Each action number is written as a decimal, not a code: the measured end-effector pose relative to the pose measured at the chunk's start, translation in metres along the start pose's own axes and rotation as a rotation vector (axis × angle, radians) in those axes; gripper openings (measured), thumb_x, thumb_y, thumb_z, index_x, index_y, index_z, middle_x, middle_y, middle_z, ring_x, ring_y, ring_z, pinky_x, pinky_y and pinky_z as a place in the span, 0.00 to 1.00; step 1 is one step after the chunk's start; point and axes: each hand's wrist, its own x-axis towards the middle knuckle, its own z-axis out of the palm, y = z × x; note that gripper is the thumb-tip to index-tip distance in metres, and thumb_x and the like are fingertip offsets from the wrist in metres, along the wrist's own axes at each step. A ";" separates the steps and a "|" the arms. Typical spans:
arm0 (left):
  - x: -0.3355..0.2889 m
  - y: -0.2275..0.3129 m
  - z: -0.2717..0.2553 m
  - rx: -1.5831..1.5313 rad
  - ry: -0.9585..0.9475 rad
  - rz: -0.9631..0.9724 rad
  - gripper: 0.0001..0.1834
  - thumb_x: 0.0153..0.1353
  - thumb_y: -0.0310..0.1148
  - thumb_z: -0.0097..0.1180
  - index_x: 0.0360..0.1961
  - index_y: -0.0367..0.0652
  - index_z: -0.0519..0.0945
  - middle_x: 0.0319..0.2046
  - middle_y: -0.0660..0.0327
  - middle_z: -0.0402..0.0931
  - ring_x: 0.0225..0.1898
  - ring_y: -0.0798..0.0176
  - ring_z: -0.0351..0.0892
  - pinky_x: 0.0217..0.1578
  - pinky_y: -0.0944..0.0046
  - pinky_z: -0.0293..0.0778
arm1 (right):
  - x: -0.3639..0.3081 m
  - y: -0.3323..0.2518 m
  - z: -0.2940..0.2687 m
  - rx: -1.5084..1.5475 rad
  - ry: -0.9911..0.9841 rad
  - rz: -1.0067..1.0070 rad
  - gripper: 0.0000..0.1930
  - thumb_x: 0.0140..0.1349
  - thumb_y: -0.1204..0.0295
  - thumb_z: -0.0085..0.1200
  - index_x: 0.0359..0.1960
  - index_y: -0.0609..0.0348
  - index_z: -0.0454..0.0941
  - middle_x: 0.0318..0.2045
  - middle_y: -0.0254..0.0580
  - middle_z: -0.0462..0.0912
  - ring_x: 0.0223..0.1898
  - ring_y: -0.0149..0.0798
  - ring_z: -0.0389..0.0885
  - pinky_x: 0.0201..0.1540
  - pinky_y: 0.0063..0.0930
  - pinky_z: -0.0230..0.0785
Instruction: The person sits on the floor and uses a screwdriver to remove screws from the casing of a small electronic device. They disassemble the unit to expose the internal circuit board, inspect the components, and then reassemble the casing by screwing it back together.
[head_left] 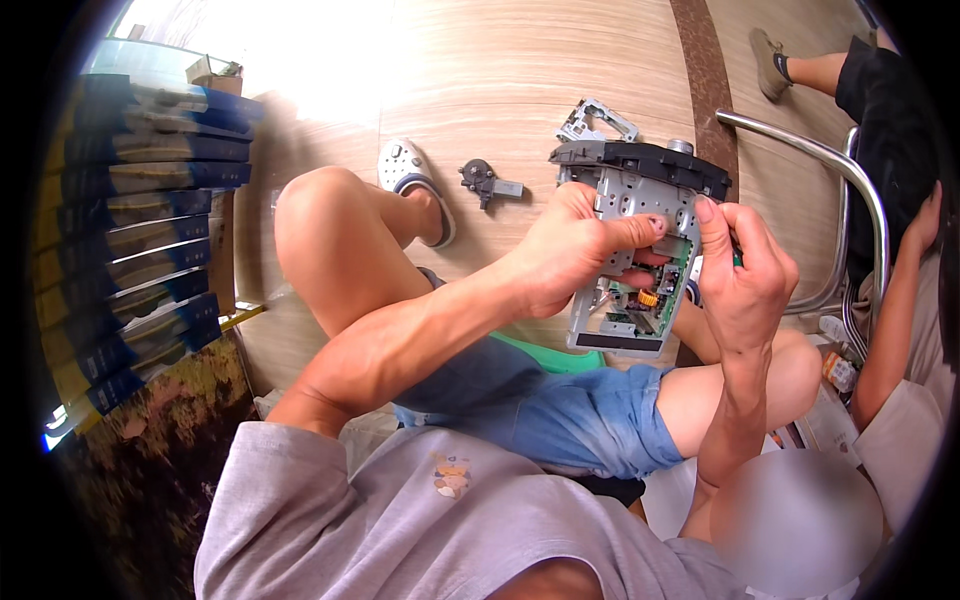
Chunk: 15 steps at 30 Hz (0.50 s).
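My left hand (585, 245) grips a grey metal electronics unit (625, 195), apparently a car stereo, in front of me. Its thumb lies over the metal casing and some fingers reach into the opening. A black front panel (640, 162) with a silver knob runs along the unit's far edge. The lower part of the casing is open and bares a green circuit board (655, 312) with a copper coil. Beside the unit's right edge, my right hand (745, 260) is closed, thumb against forefinger. A small green bit shows between its fingers; the rest is hidden.
A metal bracket (598, 122) shows just beyond the unit. On the floor lies a small black-and-silver motor (490, 183), near my white clog (403, 165). Blue boxes (170, 150) are stacked left. Right are a chrome chair frame (850, 170) and another person's arm (890, 300).
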 end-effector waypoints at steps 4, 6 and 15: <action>0.003 -0.002 0.001 0.076 -0.012 0.063 0.08 0.65 0.28 0.63 0.45 0.39 0.84 0.37 0.60 0.85 0.37 0.67 0.84 0.37 0.65 0.84 | 0.006 -0.001 -0.010 -0.013 -0.134 0.073 0.10 0.66 0.69 0.63 0.30 0.61 0.79 0.22 0.46 0.78 0.21 0.48 0.76 0.26 0.36 0.68; 0.003 -0.002 0.001 0.095 -0.005 0.071 0.08 0.65 0.27 0.63 0.44 0.38 0.84 0.37 0.60 0.85 0.36 0.67 0.84 0.37 0.65 0.83 | 0.009 -0.003 -0.013 0.000 -0.165 0.100 0.10 0.67 0.70 0.62 0.29 0.62 0.78 0.21 0.47 0.77 0.20 0.48 0.75 0.25 0.37 0.67; 0.003 -0.004 0.001 0.136 -0.001 0.030 0.09 0.64 0.25 0.63 0.45 0.38 0.84 0.37 0.60 0.85 0.38 0.66 0.84 0.37 0.64 0.85 | 0.017 -0.002 -0.017 0.022 -0.284 0.149 0.15 0.68 0.68 0.60 0.26 0.64 0.76 0.17 0.47 0.71 0.18 0.45 0.67 0.24 0.37 0.60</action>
